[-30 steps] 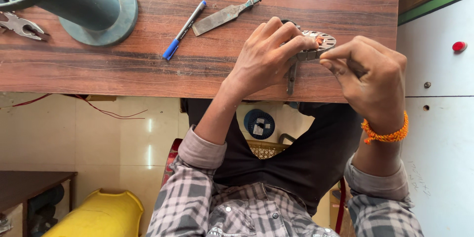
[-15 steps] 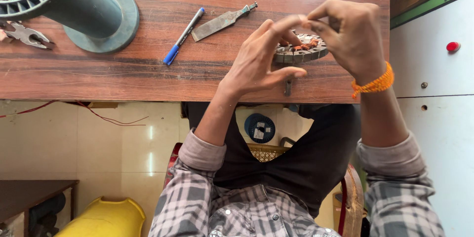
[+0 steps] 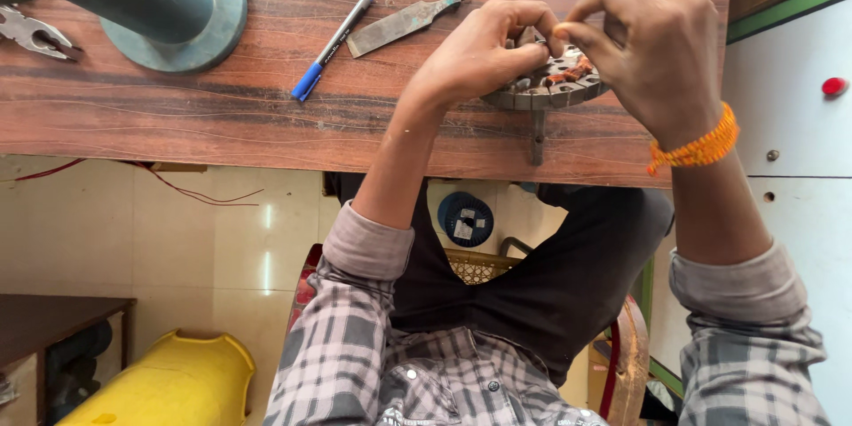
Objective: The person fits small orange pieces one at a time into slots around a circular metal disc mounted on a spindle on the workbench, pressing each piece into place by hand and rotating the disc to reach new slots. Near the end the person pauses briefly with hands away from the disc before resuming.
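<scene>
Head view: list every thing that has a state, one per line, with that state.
Slotted metal stator core: held at the table edge, copper winding in its top slots.
Left hand: gripping the core.
Right hand: fingers pinched over the winding.
Blue pen: capped, lying flat.
Flat metal scraper: lying flat, untouched.
Teal pipe stand: upright on the wooden table.

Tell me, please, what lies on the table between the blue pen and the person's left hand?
In the head view, a flat grey metal tool lies between the blue pen and the left hand, apart from both, on the wooden table.

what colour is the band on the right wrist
Orange, a braided thread band on the right wrist, clear in the head view.
</scene>
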